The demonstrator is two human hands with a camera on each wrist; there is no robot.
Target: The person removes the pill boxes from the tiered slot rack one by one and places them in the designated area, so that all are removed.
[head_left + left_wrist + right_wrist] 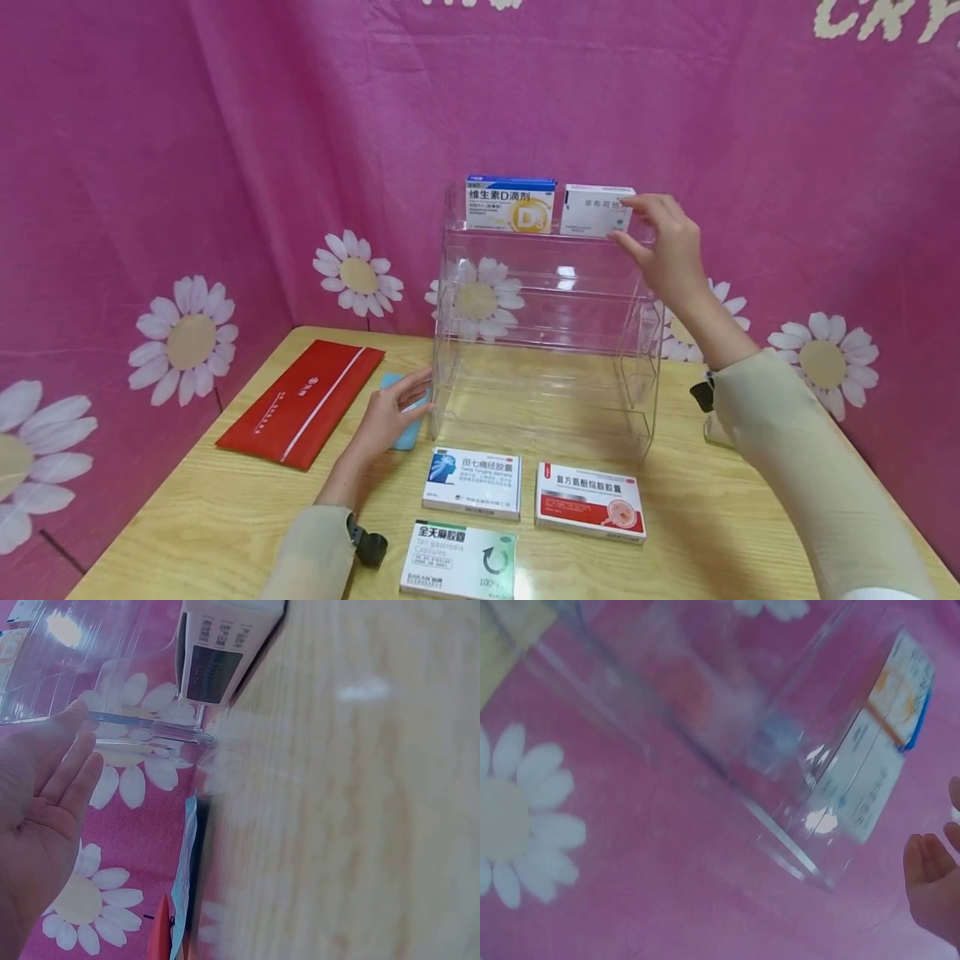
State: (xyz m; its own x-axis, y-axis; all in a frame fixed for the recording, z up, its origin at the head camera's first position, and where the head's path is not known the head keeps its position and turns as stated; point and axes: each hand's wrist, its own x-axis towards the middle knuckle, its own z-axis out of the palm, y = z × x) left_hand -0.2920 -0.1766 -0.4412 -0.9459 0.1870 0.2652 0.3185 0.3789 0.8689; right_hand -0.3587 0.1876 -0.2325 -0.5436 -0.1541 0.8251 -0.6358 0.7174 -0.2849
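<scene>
On the top tier of a clear acrylic display rack (540, 333) stand a blue-and-white vitamin D drops box (510, 207) and a white medicine box (592, 212). My right hand (667, 250) is at the white box's right end, thumb and fingers parted. In the right wrist view a gap shows between the right hand (934, 889) and the white box (864, 787). Low at the rack's left side is my left hand (393, 412), its fingers extended. The left wrist view shows the left hand's (45, 795) fingertips by the clear panel's edge; contact is hard to tell.
In front of the rack lie a blue-and-white capsule box (472, 483), a red-and-white capsule box (590, 502) and a green-and-white capsule box (459, 560). A red pouch (303, 404) lies at the left, with a light blue flat item (408, 433) beside the left hand. A pink flowered cloth (300, 125) hangs behind.
</scene>
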